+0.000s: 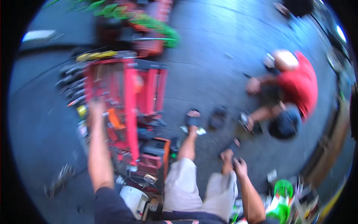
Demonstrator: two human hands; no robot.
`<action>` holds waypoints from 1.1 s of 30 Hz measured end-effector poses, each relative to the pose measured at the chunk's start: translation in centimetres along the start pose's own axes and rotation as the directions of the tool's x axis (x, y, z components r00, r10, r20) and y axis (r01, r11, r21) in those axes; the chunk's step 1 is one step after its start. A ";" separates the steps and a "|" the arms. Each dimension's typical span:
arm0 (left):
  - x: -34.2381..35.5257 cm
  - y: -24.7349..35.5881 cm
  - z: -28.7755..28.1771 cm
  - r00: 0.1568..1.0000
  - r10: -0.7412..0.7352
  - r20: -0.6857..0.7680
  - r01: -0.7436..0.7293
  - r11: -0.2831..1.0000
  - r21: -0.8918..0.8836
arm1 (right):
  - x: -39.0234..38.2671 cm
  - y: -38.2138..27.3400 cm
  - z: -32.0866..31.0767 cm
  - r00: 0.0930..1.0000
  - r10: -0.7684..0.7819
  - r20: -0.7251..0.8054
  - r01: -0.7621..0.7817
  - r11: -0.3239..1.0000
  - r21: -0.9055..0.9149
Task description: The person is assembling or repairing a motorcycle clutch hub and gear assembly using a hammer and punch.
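Observation:
My left hand [96, 106] reaches over the open red tool cart [131, 112], by its left side. Motion smears the fingers, so what they touch is unclear. Within the cart, close to that hand, lies an orange thing [115, 118]. A row of dark, long-handled tools [72, 84] hangs along the cart's outer left side, and something yellow [97, 56] rests on its far edge. My right hand [240, 168] is beside my knee with the fingers curled. A small dark thing shows at the fingertips, too blurred to name.
A person in a red shirt [302, 82] crouches on the floor at right. Green coiled hose [167, 35] hangs beyond the cart. A white bucket [132, 199] stands at lower left, near my leg. Green containers [283, 188] and clutter fill the lower right. Metal parts [61, 179] lie at left.

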State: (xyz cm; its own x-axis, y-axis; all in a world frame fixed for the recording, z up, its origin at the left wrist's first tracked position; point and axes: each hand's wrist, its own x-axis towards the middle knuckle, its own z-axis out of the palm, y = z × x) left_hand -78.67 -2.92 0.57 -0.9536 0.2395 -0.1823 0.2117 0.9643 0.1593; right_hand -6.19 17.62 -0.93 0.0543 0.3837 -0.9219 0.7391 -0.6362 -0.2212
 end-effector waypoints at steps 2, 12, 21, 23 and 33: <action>2.3 -4.4 -2.2 0.992 -0.100 0.072 0.104 0.993 -0.050 | -1.4 -2.9 1.1 0.999 0.038 0.024 -0.038 0.999 -0.001; 3.7 -5.4 1.5 0.993 0.068 -0.098 -0.062 0.996 0.062 | -2.1 1.6 0.0 0.991 0.133 -0.025 -0.129 0.983 0.130; 2.9 -4.6 0.5 0.994 0.069 -0.088 -0.055 0.987 0.153 | 1.2 3.5 -0.8 0.993 0.051 -0.107 -0.037 0.991 0.131; 3.1 -3.8 -0.1 0.991 0.051 -0.121 -0.031 0.986 0.163 | 1.6 3.1 -1.0 0.989 0.040 -0.140 -0.017 0.987 0.158; 1.4 -0.8 0.2 0.951 0.188 -0.245 -0.124 0.959 0.255 | 1.0 7.2 0.6 0.991 0.103 -0.089 -0.077 0.962 0.261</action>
State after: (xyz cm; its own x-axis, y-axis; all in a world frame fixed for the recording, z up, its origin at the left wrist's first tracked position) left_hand -80.16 -3.29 0.03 -0.9198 0.3811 0.0940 0.3755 0.9240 -0.0717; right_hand -1.21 13.06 -3.65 0.1898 0.3740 -0.9078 0.5323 -0.8161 -0.2250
